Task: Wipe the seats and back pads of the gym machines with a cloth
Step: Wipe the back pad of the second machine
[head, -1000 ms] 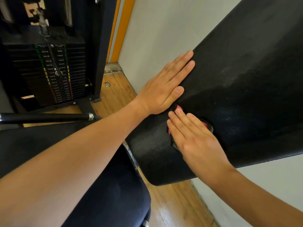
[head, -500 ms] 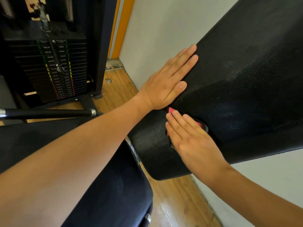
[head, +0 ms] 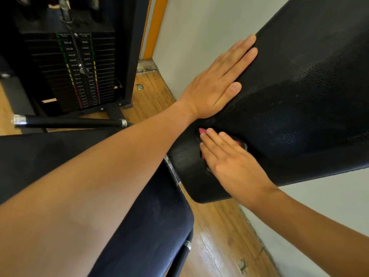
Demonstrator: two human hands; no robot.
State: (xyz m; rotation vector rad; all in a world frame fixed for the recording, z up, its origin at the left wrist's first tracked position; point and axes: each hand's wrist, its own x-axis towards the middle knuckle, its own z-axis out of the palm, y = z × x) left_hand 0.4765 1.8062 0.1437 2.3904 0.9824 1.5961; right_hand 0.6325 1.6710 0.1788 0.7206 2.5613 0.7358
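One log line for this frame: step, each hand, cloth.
step: wiping back pad | left hand: flat on pad | right hand: presses red cloth to pad | seat: untouched

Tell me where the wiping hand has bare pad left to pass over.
Bare pad lies up and right of both hands, across the broad back pad toward its upper end. The lower tip is crowded: the right hand presses the red cloth there, and the left hand lies flat just above it. The seat below shows bare beside the left forearm.
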